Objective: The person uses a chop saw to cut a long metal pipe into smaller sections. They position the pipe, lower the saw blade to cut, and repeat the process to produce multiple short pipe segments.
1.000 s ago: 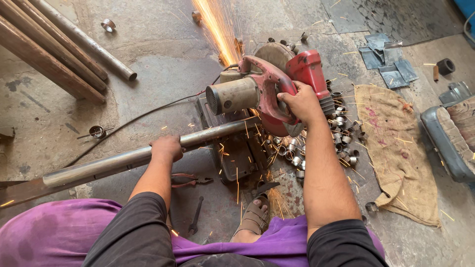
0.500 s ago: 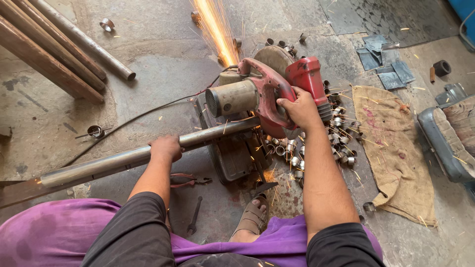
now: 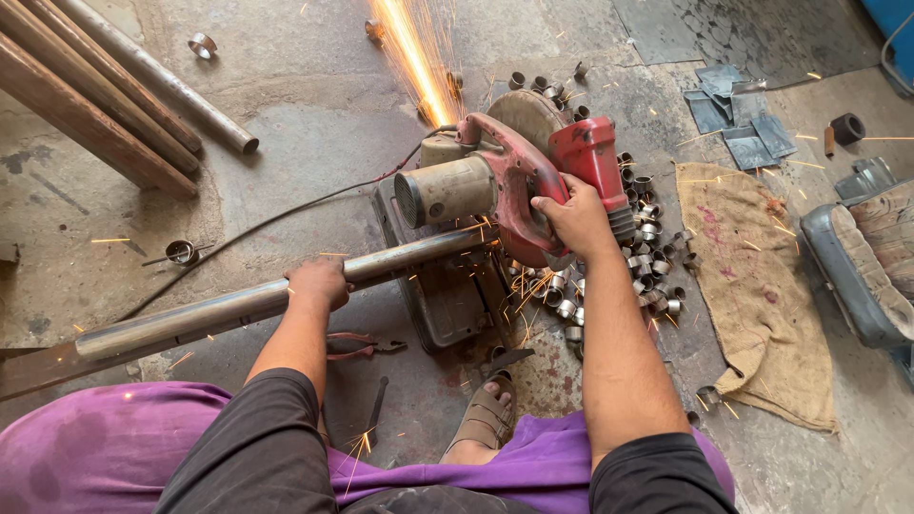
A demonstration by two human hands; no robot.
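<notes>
The left hand has its fingers clenched over the long steel pipe, which lies across the floor into the red chop saw. The right hand grips the saw's handle; cut rings crowd just beside it, sparks flying away across bare concrete.

A stained concrete floor is seen, lit by daylight — rusty pipes are laid at upper left. A burlap sack is spread at right, with metal scraps above it — a blue edge shows in the corner.
</notes>
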